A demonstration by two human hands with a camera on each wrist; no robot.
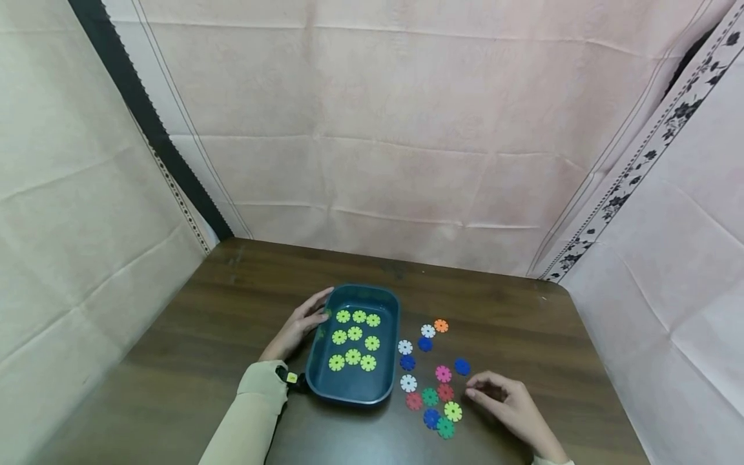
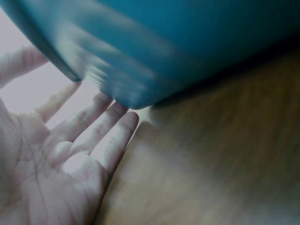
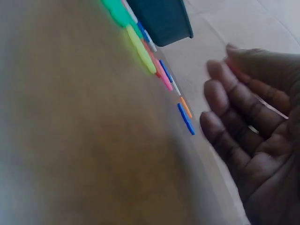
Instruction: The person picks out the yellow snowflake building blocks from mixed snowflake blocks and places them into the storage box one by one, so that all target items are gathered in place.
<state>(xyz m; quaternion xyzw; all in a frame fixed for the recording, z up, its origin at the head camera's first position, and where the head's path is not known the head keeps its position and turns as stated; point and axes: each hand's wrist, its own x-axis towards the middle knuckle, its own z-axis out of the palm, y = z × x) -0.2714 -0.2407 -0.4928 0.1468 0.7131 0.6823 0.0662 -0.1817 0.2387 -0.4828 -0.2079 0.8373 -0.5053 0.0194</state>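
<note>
At the left long side of a dark teal tray (image 1: 351, 391), my left hand (image 1: 298, 326) holds the wall, its thumb at the rim. In the left wrist view the fingers (image 2: 84, 115) lie fairly straight against the tray's outer wall. Inside sit several yellow-green notched plastic discs (image 1: 354, 333), in three rows. Just right of the loose discs hovers my right hand (image 1: 511, 410), fingers loosely bent, with no disc seen in them. Nearest to it are a red disc (image 1: 445, 392), a yellow-green disc (image 1: 453, 411) and a blue disc (image 1: 462, 367).
Between tray and right hand lie more flat discs: white (image 1: 409, 383), pink (image 1: 443, 374), green (image 1: 445, 427) and orange (image 1: 441, 325); some touch or overlap. The brown wooden table (image 1: 192, 387) is bounded by pale cloth (image 1: 395, 129) at the back and sides.
</note>
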